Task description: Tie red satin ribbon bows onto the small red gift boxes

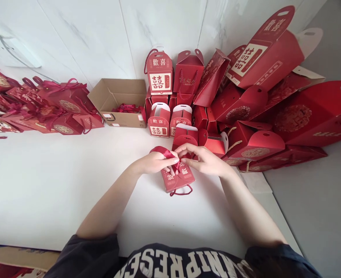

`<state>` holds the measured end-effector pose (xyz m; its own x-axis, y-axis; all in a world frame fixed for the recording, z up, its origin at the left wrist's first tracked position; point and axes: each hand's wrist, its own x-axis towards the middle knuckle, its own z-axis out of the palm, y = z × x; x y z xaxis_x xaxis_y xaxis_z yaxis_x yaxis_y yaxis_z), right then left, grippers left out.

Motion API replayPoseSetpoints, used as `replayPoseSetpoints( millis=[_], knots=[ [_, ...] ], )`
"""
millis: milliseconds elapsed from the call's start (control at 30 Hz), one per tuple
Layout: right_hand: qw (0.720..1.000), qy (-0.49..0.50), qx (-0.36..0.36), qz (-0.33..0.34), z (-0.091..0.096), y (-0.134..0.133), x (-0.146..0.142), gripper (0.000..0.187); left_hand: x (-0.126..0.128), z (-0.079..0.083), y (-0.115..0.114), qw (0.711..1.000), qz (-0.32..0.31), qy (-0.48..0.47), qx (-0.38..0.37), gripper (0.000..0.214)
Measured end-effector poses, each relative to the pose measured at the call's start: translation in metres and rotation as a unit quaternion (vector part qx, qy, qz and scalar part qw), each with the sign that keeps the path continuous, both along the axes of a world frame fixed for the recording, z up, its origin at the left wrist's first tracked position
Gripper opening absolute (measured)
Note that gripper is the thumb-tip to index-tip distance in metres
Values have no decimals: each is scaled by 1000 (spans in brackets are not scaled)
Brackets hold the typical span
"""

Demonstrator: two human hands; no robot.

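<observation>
A red gift box (170,184) with pale printed characters lies before me on the white table, a red cord handle (182,193) sticking out at its near side. Over its top runs a dark red ribbon (162,150). My left hand (160,161) pinches this ribbon between thumb and fingers, with a loop of it standing up behind the hand. From the other side, my right hand (201,159) has thumb and forefinger closed on the ribbon at the middle of the box. The fingers partly cover the spot where the ribbon crosses.
Behind the hands, several red gift boxes (160,79) stand stacked against the tiled wall. More red boxes (246,143) pile up at the right. A cardboard carton (125,120) holds red ribbons (130,108). Ribbon-tied boxes (67,100) sit at the far left.
</observation>
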<state>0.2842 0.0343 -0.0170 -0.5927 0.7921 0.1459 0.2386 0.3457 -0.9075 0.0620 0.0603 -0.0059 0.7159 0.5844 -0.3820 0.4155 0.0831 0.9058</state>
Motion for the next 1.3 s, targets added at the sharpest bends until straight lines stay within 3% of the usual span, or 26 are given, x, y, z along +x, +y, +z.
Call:
replayPoseSetpoints(
  millis=[233,467,700,833,967,1100,1300],
  knots=[
    [994,-57,75,-58,1,4,11,17,-2,-1,1,999,32,18,-25,47],
    [981,-95,148,-86,16,-10,15,13,-4,1,4,998,34,19,-41,51],
    [980,-86,153,-97,19,-16,6,15,-3,0,3,998,37,0,-46,51],
    [977,-104,185,-29,24,-24,5,14,-2,-1,3,998,41,11,-45,55],
    [957,-208,195,59,31,-37,-2,12,-2,0,3,998,52,14,-31,53],
    [941,-259,200,84,32,-41,-12,15,-2,1,3,998,42,9,-36,49],
    [947,-240,187,108,27,-39,-16,11,-2,2,2,998,34,-1,-47,49]
  ],
)
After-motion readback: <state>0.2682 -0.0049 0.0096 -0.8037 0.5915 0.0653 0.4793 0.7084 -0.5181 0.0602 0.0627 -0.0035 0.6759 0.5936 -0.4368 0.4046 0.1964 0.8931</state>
